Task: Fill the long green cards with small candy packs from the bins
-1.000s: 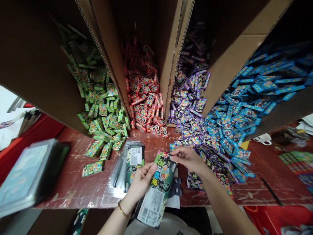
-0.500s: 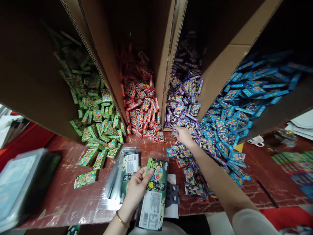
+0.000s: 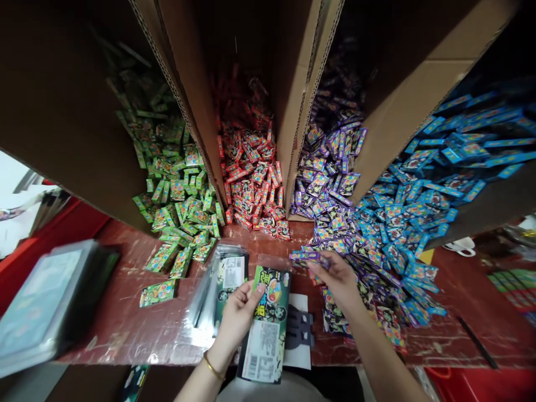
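Observation:
My left hand (image 3: 240,312) grips a printed plastic pouch (image 3: 263,349), green and black with a white label, thumb on its front. It is held upright at the table's front edge. In my right hand (image 3: 337,279) is a small purple candy packet (image 3: 307,257), pinched between thumb and fingers just right of the pouch's top. Beneath that hand lies a loose heap of purple packets (image 3: 335,312). Left of the pouch rests a stack of similar clear-edged pouches (image 3: 230,273). A dark cut-out card (image 3: 299,329) on white paper shows behind the pouch.
Tall cardboard boxes spill green packets (image 3: 184,212), red packets (image 3: 255,190), more purple packets (image 3: 326,184) and blue packets (image 3: 402,212) onto the red table (image 3: 125,340). A plastic-sleeved stack (image 3: 46,296) stands at left. A thin black stick (image 3: 477,341) lies at right.
My right hand has drawn back from the purple box toward me, now with a purple packet in its fingers. My left hand still holds the pouch. The whole view has shifted slightly.

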The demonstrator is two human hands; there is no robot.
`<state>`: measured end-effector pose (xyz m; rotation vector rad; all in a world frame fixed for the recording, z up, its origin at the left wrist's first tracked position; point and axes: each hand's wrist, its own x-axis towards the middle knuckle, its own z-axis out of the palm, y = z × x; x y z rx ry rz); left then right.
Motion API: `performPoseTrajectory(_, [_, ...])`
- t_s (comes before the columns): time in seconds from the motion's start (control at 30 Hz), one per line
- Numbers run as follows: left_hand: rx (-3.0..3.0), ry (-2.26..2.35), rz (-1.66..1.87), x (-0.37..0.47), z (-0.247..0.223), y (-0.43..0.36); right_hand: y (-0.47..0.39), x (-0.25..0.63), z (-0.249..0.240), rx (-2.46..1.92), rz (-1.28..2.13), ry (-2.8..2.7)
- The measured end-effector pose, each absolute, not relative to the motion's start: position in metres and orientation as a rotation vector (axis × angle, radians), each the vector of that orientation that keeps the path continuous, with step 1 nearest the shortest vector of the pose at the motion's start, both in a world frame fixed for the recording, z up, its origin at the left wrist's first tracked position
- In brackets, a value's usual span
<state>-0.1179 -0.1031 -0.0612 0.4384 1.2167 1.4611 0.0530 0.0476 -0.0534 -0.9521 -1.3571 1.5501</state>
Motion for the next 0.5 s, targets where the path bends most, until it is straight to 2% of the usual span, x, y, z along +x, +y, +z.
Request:
performPoseTrajectory(0.1, [0.458, 1.236, 1.459, -0.118, -0.058, -0.106, 0.054, 0.055, -0.039, -0.901, 1.485, -1.203])
performPoseTrajectory(0.27, [0.487, 1.224, 1.436, -0.113, -0.051, -0.109, 0.053, 0.047, -0.011, -0.624, 1.69, -1.425])
performPoseTrajectory(0.5, [0.583, 1.282, 1.414, -0.104, -0.051, -0.111, 0.041, 0.017, -0.022, -0.661, 1.49, -1.369])
